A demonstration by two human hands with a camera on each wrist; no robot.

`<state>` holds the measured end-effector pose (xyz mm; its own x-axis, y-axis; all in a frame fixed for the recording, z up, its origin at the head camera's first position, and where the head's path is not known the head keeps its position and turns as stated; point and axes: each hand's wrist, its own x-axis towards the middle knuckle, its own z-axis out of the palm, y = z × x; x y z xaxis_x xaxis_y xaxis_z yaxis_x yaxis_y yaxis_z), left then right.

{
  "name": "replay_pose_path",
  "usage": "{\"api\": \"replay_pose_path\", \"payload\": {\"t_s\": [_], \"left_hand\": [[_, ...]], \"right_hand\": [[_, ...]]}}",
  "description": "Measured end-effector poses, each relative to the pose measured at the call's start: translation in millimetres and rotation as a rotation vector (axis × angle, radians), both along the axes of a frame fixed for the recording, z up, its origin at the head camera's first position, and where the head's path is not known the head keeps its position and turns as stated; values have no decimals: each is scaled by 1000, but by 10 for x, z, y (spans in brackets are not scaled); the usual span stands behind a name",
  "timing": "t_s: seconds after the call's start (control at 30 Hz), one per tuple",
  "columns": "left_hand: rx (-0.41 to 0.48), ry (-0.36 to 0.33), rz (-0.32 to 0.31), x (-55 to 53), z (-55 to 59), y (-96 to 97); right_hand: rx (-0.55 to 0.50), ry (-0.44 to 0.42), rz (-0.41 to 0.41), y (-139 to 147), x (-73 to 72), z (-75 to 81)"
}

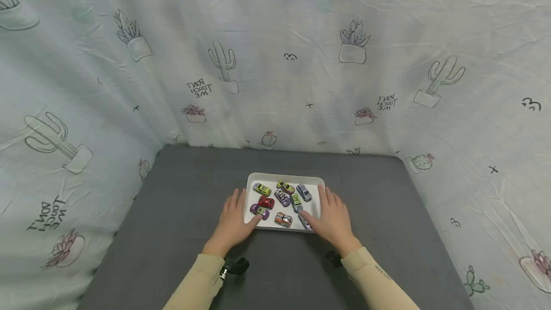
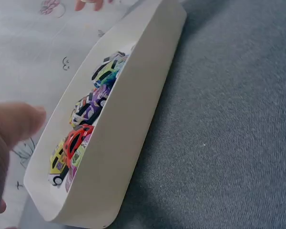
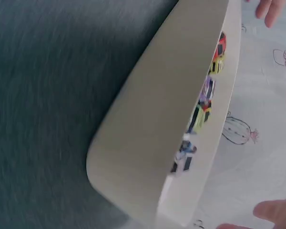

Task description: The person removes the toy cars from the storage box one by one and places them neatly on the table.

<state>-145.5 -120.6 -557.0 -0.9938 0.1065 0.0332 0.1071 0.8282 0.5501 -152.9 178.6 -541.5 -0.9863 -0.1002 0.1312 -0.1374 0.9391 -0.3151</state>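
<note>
A white tray [image 1: 281,176] holds several small toy cars, among them a red car [image 1: 266,202], an orange and silver car [image 1: 283,219] and a grey-blue car [image 1: 304,192]. My left hand [image 1: 234,221] is at the tray's left side, fingers extended, its thumb near a purple and green car [image 1: 259,211]. In the left wrist view that thumb [image 2: 16,121] shows apart from the tray wall [image 2: 128,133]. At the right side is my right hand [image 1: 331,219], fingers extended. Its thumb partly hides a car [image 1: 305,224] in the near right corner. Whether either hand touches the tray cannot be told.
The tray stands on a grey cloth-covered table [image 1: 198,181]. A pale curtain [image 1: 275,75] printed with cacti and potted plants surrounds the table's back and sides. Dark straps [image 1: 236,266] are at the wrists.
</note>
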Motion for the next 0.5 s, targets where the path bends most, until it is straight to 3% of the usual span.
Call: {"api": "replay_pose_path", "payload": {"t_s": [0.2,0.33,0.5], "left_hand": [[301,-103,38,-89,-79,-43],[486,-147,57,-140,-124,-79],[581,-151,58,-177,-176,-129]], "right_hand": [[-277,-85,-47,-65,-29,-41],[-369,-106,-51,-82,-43,-92],[-420,-92,-38,-105,-54,-159]]}}
